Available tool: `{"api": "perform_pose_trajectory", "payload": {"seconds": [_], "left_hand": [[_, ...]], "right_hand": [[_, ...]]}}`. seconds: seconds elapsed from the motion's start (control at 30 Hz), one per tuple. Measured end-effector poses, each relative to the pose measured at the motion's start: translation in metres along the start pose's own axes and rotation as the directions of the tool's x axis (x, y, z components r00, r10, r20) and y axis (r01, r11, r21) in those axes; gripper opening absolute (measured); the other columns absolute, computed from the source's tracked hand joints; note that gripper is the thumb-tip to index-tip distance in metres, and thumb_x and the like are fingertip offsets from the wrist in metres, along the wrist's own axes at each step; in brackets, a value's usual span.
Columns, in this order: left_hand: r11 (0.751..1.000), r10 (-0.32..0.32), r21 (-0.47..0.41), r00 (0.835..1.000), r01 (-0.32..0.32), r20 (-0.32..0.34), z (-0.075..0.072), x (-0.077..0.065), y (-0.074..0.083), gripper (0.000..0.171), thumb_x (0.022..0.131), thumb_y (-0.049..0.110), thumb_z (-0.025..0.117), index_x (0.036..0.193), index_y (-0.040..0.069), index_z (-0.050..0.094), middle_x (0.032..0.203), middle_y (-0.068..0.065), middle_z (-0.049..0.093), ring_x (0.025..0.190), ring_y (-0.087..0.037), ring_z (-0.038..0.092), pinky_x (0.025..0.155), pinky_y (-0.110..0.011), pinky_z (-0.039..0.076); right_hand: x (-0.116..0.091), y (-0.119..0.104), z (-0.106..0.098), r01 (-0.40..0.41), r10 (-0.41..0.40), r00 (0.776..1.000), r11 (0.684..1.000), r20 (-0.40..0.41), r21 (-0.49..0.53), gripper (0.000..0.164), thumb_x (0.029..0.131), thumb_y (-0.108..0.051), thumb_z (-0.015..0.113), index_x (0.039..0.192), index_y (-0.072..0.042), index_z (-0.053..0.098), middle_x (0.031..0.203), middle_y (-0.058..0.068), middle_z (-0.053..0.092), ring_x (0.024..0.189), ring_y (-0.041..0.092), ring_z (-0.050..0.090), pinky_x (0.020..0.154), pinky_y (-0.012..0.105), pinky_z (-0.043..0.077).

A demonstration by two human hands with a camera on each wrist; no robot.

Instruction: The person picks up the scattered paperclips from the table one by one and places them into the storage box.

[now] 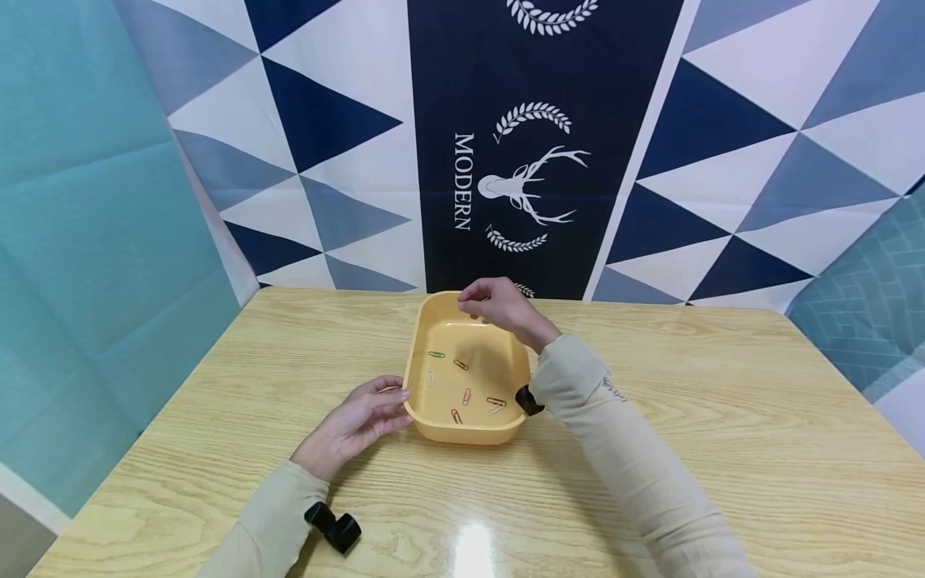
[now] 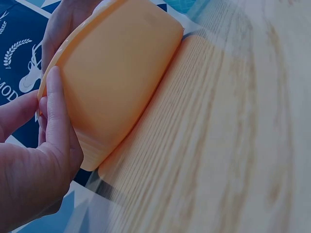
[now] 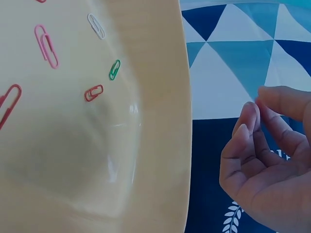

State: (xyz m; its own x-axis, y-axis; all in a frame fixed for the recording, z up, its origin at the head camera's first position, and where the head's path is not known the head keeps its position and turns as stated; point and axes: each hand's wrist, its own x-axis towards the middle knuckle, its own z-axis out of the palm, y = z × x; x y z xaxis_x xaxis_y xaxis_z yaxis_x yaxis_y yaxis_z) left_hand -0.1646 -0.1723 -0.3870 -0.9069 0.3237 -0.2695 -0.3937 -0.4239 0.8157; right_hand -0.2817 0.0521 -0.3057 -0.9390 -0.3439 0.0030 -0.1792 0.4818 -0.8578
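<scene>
A shallow yellow plastic tray [image 1: 466, 434] rests on the wooden table. My left hand [image 1: 361, 419] grips its near left rim, fingers along the outer wall, as the left wrist view confirms. Several paper clips lie scattered on its floor, among them a green paper clip [image 3: 114, 70], a white paper clip [image 3: 96, 26], a pink paper clip [image 3: 46, 47] and a small red paper clip [image 3: 94, 92]. Over the far end of the tray is my right hand [image 1: 503, 307]. Its thumb and index fingertip meet, the other fingers curl, and nothing shows between them.
The wooden table [image 1: 694, 401] reaches out on both sides of the tray. Behind its far edge hangs a patterned cloth [image 1: 347, 104] with triangles and a deer print. A teal cloth [image 1: 87, 241] hangs on the left. Dark wrist cameras sit on both sleeves.
</scene>
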Motion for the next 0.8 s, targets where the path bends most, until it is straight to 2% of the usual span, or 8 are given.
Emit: {"api": "perform_pose_trajectory", "payload": {"seconds": [0.17, 0.23, 0.43, 0.57, 0.8], "left_hand": [[1.0, -0.001, 0.006, 1.0, 0.001, 0.004, -0.001, 0.0, -0.001, 0.021, 0.096, -0.006, 0.048, 0.114, -0.003, 0.039, 0.095, -0.012, 0.056, 0.079, -0.016, 0.061, 0.072, -0.023, 0.058], [1.0, -0.001, 0.008, 1.0, 0.001, 0.004, -0.001, 0.0, -0.001, 0.02, 0.096, -0.006, 0.049, 0.113, -0.003, 0.039, 0.095, -0.012, 0.056, 0.08, -0.016, 0.061, 0.072, -0.023, 0.058], [1.0, 0.001, 0.007, 1.0, -0.001, 0.003, -0.001, -0.001, -0.001, 0.021, 0.095, -0.006, 0.048, 0.114, -0.003, 0.039, 0.096, -0.012, 0.056, 0.08, -0.016, 0.062, 0.072, -0.024, 0.058], [1.0, 0.009, 0.006, 1.0, -0.009, 0.012, -0.002, -0.002, -0.001, 0.02, 0.096, -0.007, 0.047, 0.114, -0.004, 0.039, 0.097, -0.013, 0.056, 0.082, -0.017, 0.062, 0.074, -0.024, 0.058], [1.0, 0.008, 0.008, 1.0, -0.008, 0.028, -0.003, -0.001, 0.0, 0.022, 0.096, -0.007, 0.047, 0.116, -0.006, 0.038, 0.098, -0.013, 0.056, 0.082, -0.017, 0.062, 0.075, -0.025, 0.058]], "right_hand": [[0.0, -0.001, -0.001, -0.026, 0.026, 1.0, 1.0, -0.007, -0.013, 0.017, 0.096, -0.008, 0.058, 0.108, 0.002, 0.065, 0.1, 0.011, 0.062, 0.09, 0.028, 0.059, 0.081, 0.037, 0.053], [-0.001, -0.002, -0.001, -0.02, 0.02, 1.0, 0.999, -0.001, -0.049, 0.017, 0.097, -0.009, 0.057, 0.109, 0.0, 0.065, 0.102, 0.011, 0.061, 0.092, 0.029, 0.059, 0.081, 0.035, 0.052], [-0.008, -0.005, -0.001, 0.103, -0.096, 0.994, 0.97, 0.045, -0.219, 0.019, 0.097, -0.013, 0.058, 0.112, -0.003, 0.065, 0.108, 0.011, 0.062, 0.093, 0.025, 0.059, 0.08, 0.033, 0.053], [-0.014, -0.009, -0.004, 0.167, -0.159, 0.986, 0.957, 0.052, -0.236, 0.019, 0.096, -0.01, 0.058, 0.112, -0.002, 0.065, 0.107, 0.012, 0.063, 0.09, 0.024, 0.06, 0.077, 0.033, 0.053], [-0.032, -0.008, -0.019, 0.203, -0.213, 0.977, 0.941, -0.01, -0.271, 0.025, 0.09, -0.002, 0.056, 0.113, -0.006, 0.066, 0.115, 0.011, 0.06, 0.096, 0.025, 0.057, 0.074, 0.035, 0.052]]}}
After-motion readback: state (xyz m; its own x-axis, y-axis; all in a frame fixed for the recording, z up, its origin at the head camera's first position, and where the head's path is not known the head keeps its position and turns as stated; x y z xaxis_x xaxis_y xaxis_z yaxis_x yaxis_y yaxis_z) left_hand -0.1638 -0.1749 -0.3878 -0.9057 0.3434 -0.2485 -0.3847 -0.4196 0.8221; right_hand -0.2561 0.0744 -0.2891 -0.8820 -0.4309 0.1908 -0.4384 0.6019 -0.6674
